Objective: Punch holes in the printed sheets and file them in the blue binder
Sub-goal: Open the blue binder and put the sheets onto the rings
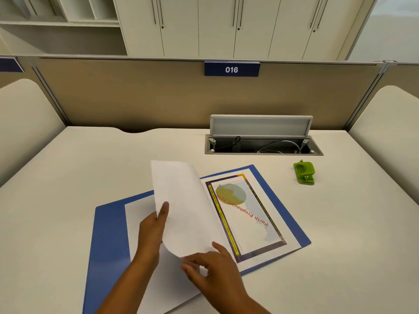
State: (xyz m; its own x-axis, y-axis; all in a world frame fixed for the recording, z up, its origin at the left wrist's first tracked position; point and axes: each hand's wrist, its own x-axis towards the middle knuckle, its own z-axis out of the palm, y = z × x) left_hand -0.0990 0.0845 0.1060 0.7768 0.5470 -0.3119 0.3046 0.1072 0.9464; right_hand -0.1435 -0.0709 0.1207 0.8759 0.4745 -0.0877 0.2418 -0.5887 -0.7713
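Sheet mid-turn, lifted off the open blue binder at centre of the tabletop. Left hand holds the sheet's left edge, fingers extended flat against its blank back face. Thumb side is hidden, so grip is likely a pinch but I cannot confirm it. Right hand sits at the sheet's near corner, fingers curled on the lower edge or on something at the spine. Blurred, so I cannot tell which.

Key relation: the lifted sheet stands directly between the two hands, its long axis running roughly 6 to 12 o'clock and leaning toward 11. Its free top edge points to 12. Left hand is the nearer controller of the sheet.

Binder lies open with its spine axis running about 5 to 11 o'clock. A printed page shows on the right leaf, its red text reading upside down from this viewpoint. White paper lies on the left leaf.

Green hole punch sits well apart at 2 o'clock, untouched and nearer the right hand.

Judgement: filing or page check in hand. The next move turns on swinging the sheet about the spine line.
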